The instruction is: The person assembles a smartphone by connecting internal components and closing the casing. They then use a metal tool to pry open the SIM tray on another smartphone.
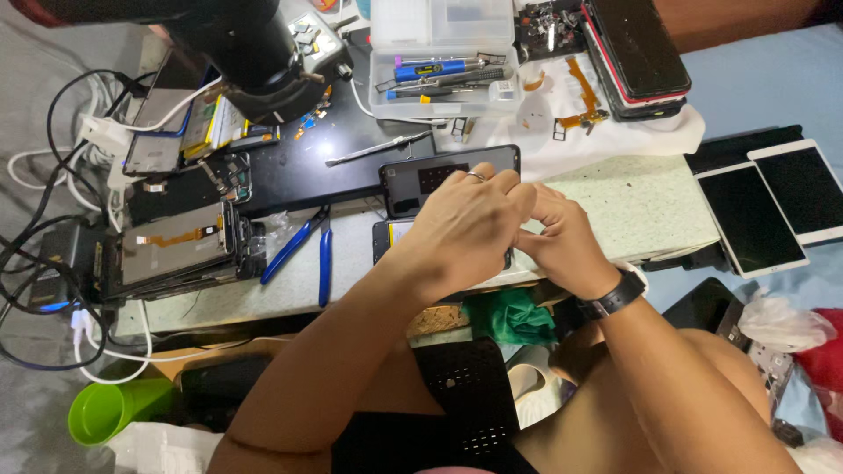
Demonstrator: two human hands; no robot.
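Note:
My left hand (465, 224) and my right hand (562, 237) meet over a dark phone (386, 239) lying on the speckled worktop (632, 206). Their fingertips press together at about the phone's right part, and both hands cover most of it. What the fingers pinch is hidden. A second black phone (413, 183) lies just behind my hands, face up. My left hand wears a ring, my right wrist a black watch (615, 297).
Blue-handled pliers (303, 246) lie left of the phone. Stacked phone screens (180, 250) and tangled cables sit at far left. A clear tool box (439, 61), tweezers (378, 149), flex parts and stacked phones (637, 53) are behind. Two white tablets (777, 206) lie right. A green cup (110, 408) stands below.

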